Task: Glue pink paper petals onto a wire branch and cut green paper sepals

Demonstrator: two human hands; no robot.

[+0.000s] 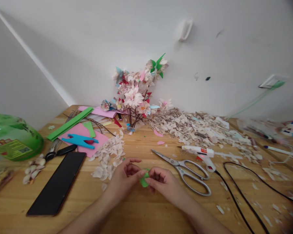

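Note:
Near the front middle of the table, a small piece of green paper (144, 180) is pinched between my two hands. My left hand (127, 175) grips its left side with thumb and fingers. On the other side, my right hand (160, 178) has its fingertips closed on the same piece. Part of the paper is covered by my fingers. Pale petal-like flakes (109, 154) lie just beyond my left hand. Large scissors (183, 167) with grey handles rest to the right of my right hand, blades pointing away and left.
A white glue gun (200, 152) with a black cord lies right of the scissors. Handmade flowers (134, 96) stand at the back, beside a heap of pale scraps (188, 125). Leftward are a black phone (58, 183), coloured paper (85, 138) and a green bottle (14, 136).

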